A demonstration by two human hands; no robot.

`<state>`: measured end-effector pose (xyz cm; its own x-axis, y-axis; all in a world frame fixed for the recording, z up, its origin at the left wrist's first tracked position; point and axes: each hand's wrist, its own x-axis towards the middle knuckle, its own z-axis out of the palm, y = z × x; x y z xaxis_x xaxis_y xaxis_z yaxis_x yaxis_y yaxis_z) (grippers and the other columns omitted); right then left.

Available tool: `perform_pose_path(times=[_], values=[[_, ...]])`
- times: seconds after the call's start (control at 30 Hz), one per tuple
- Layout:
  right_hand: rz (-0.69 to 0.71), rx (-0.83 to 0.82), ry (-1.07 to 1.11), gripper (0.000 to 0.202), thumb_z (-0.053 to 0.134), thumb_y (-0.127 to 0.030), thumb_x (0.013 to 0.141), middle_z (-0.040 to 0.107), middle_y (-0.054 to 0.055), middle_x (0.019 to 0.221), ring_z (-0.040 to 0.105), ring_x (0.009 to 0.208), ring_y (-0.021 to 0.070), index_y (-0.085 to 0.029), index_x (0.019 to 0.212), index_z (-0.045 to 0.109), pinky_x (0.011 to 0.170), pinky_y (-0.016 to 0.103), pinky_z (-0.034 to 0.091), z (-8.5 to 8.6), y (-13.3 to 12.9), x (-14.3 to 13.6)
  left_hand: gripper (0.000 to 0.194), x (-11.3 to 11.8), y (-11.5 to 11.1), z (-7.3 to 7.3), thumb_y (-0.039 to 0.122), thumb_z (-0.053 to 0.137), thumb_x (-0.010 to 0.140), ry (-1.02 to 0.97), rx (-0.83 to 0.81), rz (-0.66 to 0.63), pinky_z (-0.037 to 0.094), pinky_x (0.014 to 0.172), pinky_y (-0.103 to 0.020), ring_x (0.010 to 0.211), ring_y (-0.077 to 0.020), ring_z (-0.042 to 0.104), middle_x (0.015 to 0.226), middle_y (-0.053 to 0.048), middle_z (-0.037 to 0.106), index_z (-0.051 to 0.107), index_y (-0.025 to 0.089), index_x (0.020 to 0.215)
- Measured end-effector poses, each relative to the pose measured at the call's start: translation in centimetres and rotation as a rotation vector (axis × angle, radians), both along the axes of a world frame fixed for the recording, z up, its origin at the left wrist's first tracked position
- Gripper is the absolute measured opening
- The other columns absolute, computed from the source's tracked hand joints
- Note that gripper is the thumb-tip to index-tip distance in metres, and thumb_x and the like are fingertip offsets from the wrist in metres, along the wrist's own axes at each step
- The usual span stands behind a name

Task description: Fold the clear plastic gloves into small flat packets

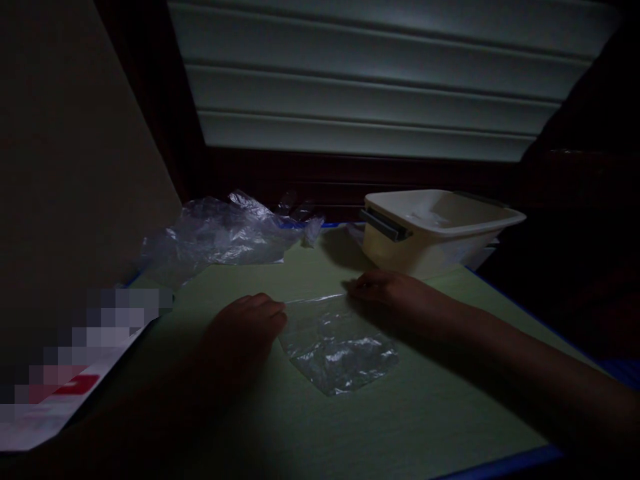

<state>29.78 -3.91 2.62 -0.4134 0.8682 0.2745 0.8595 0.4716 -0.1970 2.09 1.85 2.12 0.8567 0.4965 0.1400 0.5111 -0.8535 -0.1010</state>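
Note:
A small clear plastic bag (345, 357) lies on the light green tabletop (400, 427), its far edge stretched taut between my two hands. My left hand (253, 320) is closed on the left end of that edge, fingers curled in. At the other end my right hand (383, 290) pinches the corner of the bag between thumb and fingers. The lower part of the bag rests on the table, wrinkled and shiny. Dim light hides much of both hands' undersides.
A cream plastic bin (410, 250) with dark handles stands at the back right, something pale inside. A heap of crumpled clear plastic (220, 233) lies at the back left. A white and red printed item (75, 393) is at the left edge. Behind is a slatted shutter (370, 87).

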Motion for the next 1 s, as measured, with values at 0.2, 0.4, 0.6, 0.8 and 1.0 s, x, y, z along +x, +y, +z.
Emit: perform_pose_path(times=[0.2,0.4,0.6,0.8,1.0], values=[[-0.105,-0.072,0.031,0.024,0.05,-0.02,0.094,0.071,0.013,0.093,0.066,0.075,0.021,-0.015,0.102,0.072,0.069,0.031,0.05,0.4,0.1,0.6,0.032,0.1,0.3,0.0,-0.001,0.042,0.08,0.0,-0.026,0.019,0.051,0.08,-0.037,0.09,-0.024,0.062,0.098,-0.009,0.069,0.068,0.015,0.091],[-0.183,-0.112,0.158,0.019,0.054,-0.023,0.091,0.069,0.008,0.077,0.061,0.063,0.0162,-0.014,0.083,0.069,0.057,0.026,0.044,-0.2,0.8,0.6,0.032,-0.1,0.5,-0.8,-0.001,0.041,0.079,-0.045,0.007,0.012,0.05,0.078,-0.038,0.088,-0.0249,0.061,0.096,-0.009,0.067,0.067,0.016,0.089],[-0.206,-0.123,0.247,0.009,0.06,-0.019,0.084,0.065,0.004,0.071,0.057,0.06,0.0139,-0.016,0.078,0.066,0.054,0.024,0.043,-1.0,1.4,0.8,0.031,-0.2,0.4,-1.3,0.003,0.039,0.082,-0.123,0.035,-0.001,0.05,0.075,-0.037,0.086,-0.024,0.06,0.092,-0.008,0.067,0.066,0.017,0.088],[-0.198,-0.078,0.326,0.01,0.054,-0.015,0.084,0.063,0.004,0.074,0.057,0.063,0.0149,-0.017,0.076,0.06,0.057,0.025,0.043,-0.8,1.0,0.1,0.037,0.7,0.2,-1.0,0.029,0.038,0.092,-0.48,-0.14,0.109,0.048,0.097,-0.043,0.108,-0.0273,0.058,0.117,-0.013,0.063,0.06,0.012,0.116],[-0.215,-0.01,0.451,0.011,0.045,-0.025,0.09,0.06,0.003,0.071,0.054,0.061,0.0158,-0.019,0.083,0.05,0.054,0.026,0.041,-0.3,0.5,-0.3,0.059,1.0,0.4,-0.8,0.052,0.06,0.077,-0.668,-0.398,0.324,0.053,0.087,-0.041,0.095,-0.0271,0.064,0.106,-0.011,0.067,0.056,0.013,0.121]])
